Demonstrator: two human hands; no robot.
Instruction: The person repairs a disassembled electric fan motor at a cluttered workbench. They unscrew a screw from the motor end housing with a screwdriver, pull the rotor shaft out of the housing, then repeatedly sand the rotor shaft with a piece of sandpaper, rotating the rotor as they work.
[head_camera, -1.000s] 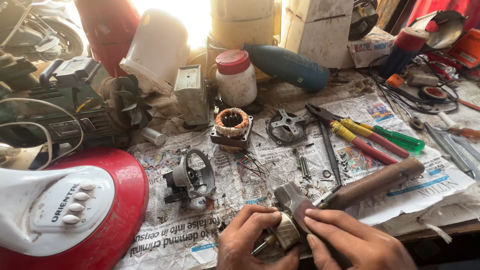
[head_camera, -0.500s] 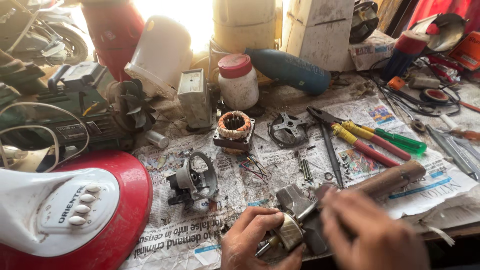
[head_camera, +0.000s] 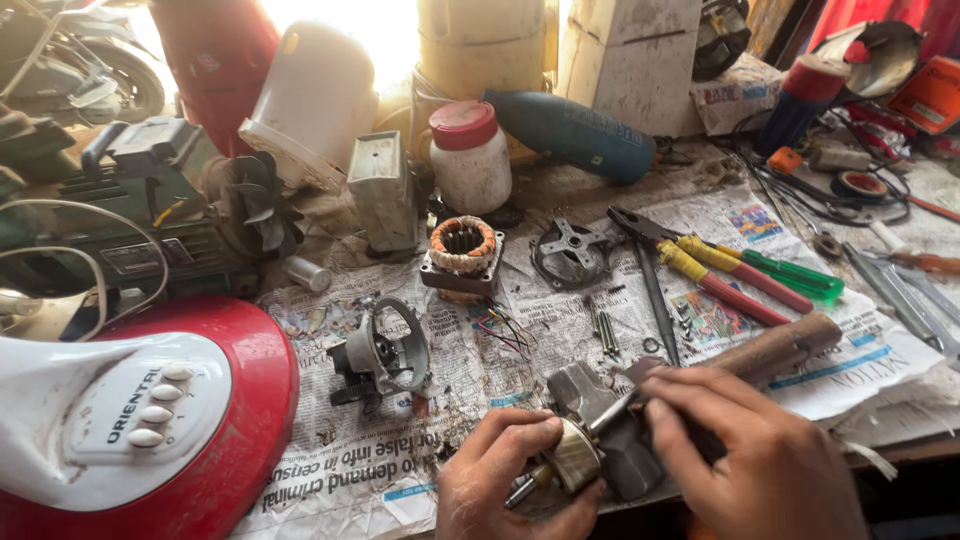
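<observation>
Your left hand (head_camera: 515, 478) grips the motor rotor (head_camera: 577, 455); your right hand (head_camera: 745, 455) closes around the hammer (head_camera: 640, 440) on the near newspaper (head_camera: 350, 470).

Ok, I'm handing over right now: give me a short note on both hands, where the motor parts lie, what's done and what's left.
Left hand: grips the small rotor by its shaft at the near bench edge.
Right hand: rests on the dark metal block beside the rotor; what its fingers grip is hidden.
Parts on the newspaper: copper-wound stator at centre, motor housing to its left, round end bracket to its right, long screws near the pliers, hammer just behind the hands.
Done: motor is apart.
Left: rotor is in hand, the other parts lie loose.
</observation>
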